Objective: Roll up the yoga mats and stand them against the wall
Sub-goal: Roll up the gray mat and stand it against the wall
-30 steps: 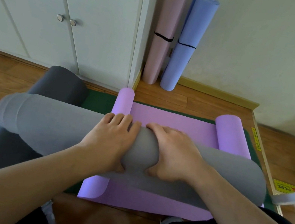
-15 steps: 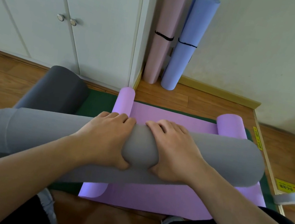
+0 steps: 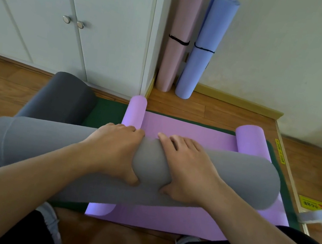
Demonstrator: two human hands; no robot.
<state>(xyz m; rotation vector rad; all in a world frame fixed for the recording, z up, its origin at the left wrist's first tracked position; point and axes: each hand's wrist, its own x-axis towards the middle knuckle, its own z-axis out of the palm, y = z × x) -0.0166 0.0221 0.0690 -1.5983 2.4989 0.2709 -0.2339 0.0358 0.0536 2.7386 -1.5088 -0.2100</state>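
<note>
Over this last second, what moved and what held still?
The grey mat roll has rolled forward, away from the person, over the purple mat; its right end swung up level. The left hand and right hand still wrap it. The pink roll and blue roll still lean in the corner.

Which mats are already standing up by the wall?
The pink mat and the blue mat, each upright in the corner with a black band around it. The grey mat under both hands lies on the floor, like the purple mat.
</note>
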